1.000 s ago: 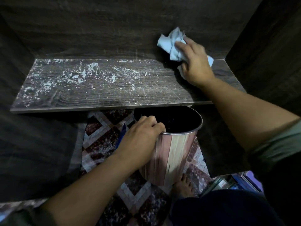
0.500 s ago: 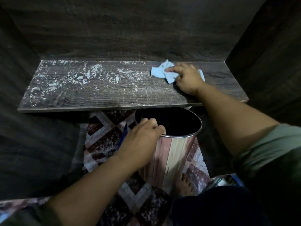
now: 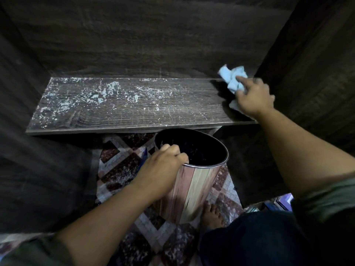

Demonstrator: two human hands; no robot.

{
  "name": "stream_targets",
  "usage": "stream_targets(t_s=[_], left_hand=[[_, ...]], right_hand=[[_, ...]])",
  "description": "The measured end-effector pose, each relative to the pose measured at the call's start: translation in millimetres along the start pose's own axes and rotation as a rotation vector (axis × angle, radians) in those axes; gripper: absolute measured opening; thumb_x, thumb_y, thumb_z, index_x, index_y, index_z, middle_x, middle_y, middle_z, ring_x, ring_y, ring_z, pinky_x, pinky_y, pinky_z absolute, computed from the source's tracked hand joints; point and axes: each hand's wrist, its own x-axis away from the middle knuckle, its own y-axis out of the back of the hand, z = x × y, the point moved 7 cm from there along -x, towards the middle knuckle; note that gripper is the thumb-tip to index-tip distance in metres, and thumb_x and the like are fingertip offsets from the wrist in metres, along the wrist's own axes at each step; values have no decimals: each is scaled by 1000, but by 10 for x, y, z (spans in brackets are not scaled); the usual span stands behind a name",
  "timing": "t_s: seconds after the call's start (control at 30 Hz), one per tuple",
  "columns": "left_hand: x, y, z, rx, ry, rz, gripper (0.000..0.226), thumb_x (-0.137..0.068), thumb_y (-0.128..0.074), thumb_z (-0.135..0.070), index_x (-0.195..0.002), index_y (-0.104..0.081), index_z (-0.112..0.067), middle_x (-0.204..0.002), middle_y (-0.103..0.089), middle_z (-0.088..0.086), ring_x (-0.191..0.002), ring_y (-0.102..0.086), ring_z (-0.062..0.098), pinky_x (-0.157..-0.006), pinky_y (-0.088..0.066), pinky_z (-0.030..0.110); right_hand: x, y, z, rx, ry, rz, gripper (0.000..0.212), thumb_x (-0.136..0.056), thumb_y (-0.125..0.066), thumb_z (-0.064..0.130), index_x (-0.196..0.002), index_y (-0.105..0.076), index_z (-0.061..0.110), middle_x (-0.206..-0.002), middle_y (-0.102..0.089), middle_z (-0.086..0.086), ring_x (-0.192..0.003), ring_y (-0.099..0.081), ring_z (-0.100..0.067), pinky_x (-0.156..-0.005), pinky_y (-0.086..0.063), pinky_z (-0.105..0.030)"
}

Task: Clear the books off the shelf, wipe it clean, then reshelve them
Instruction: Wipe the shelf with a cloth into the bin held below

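Note:
The dark wooden shelf [image 3: 134, 110] carries no books; white dust and flakes cover its left and middle parts. My right hand [image 3: 253, 98] grips a crumpled light-blue cloth [image 3: 231, 76] at the shelf's far right end, close to the back corner. My left hand [image 3: 163, 169] grips the rim of a metal bin [image 3: 194, 187] with a wood-stripe pattern, tilted just below the shelf's front edge. Some books [image 3: 276, 203] show at the lower right, by my leg, mostly hidden.
Dark wooden side walls [image 3: 311, 73] and a back panel [image 3: 153, 41] close in the shelf. Patterned floor tiles [image 3: 119, 166] lie below. A bare foot [image 3: 211, 214] stands beside the bin's base.
My right hand swept the cloth down onto the shelf's middle, then back right to the far corner. My left hand kept its hold on the bin's rim.

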Motion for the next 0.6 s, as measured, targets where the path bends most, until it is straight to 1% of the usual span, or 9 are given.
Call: stream_targets(t_s=[0.03, 0.07, 0.13, 0.27, 0.3, 0.4, 0.47, 0.53, 0.6], left_hand=[[0, 0, -1, -2, 0, 2, 32, -82, -53, 2, -103, -60, -21, -97, -47, -2, -98, -44, 19, -75, -47, 36], [2, -6, -1, -5, 0, 6, 32, -82, -53, 2, -103, -60, -21, -98, -47, -2, -98, -45, 19, -75, -47, 36], [6, -20, 3, -9, -3, 8, 32, -82, -54, 2, -102, -59, -22, -97, -47, -3, -98, -45, 18, -75, -48, 36], [6, -24, 3, -1, -9, 8, 39, -79, -53, 5, -105, -59, -24, -97, -46, -4, -99, -44, 18, -77, -48, 37], [7, -16, -5, 0, -12, 7, 41, -79, -53, 6, -106, -59, -24, -98, -46, -4, -99, -43, 18, -78, -48, 37], [10, -14, -30, -6, -27, 0, 44, -77, -52, 8, -106, -60, -24, -97, -47, -3, -98, -44, 18, -77, -49, 38], [22, -12, -38, -7, -36, -15, 42, -76, -54, 8, -104, -61, -22, -95, -48, -2, -96, -45, 20, -74, -50, 39], [37, -11, -41, -17, -52, -32, 40, -71, -58, 10, -98, -63, -19, -91, -49, 0, -90, -48, 22, -67, -51, 40], [59, -10, -36, -23, -61, -46, 40, -64, -60, 13, -92, -64, -16, -85, -50, 2, -83, -50, 24, -61, -51, 40]], right_hand=[[14, -139, -102, 65, -53, 102, 51, -95, -35, 53, -145, -33, 44, -154, -28, -5, -139, -27, -31, -112, -23, -55], [36, -280, -172, 86, -68, 157, 55, -95, -29, 60, -147, -26, 45, -158, -22, -6, -143, -20, -30, -114, -16, -56], [78, -434, -179, 67, -41, 135, 54, -97, -25, 57, -149, -23, 42, -159, -19, -8, -146, -15, -26, -116, -10, -54], [158, -492, 150, 82, 106, 96, 50, -100, -31, 42, -149, -28, 38, -157, -23, -13, -142, -24, -31, -112, -18, -49], [196, -507, 233, 76, 148, 100, 51, -97, -32, 41, -148, -30, 37, -156, -26, -13, -141, -27, -31, -111, -20, -48], [375, -545, 428, 3, 223, 127, 65, -80, -31, 40, -144, -39, 38, -152, -35, -10, -138, -32, -28, -110, -23, -45], [492, -574, 531, -51, 279, 159, 66, -76, -33, 36, -141, -44, 38, -150, -39, -6, -137, -35, -26, -111, -25, -45], [573, -584, 601, -98, 332, 191, 60, -79, -41, 29, -138, -49, 38, -148, -42, -4, -136, -38, -26, -112, -28, -46], [636, -591, 625, -135, 371, 222, 55, -84, -51, 17, -135, -53, 38, -147, -44, -4, -136, -39, -26, -113, -29, -46]])
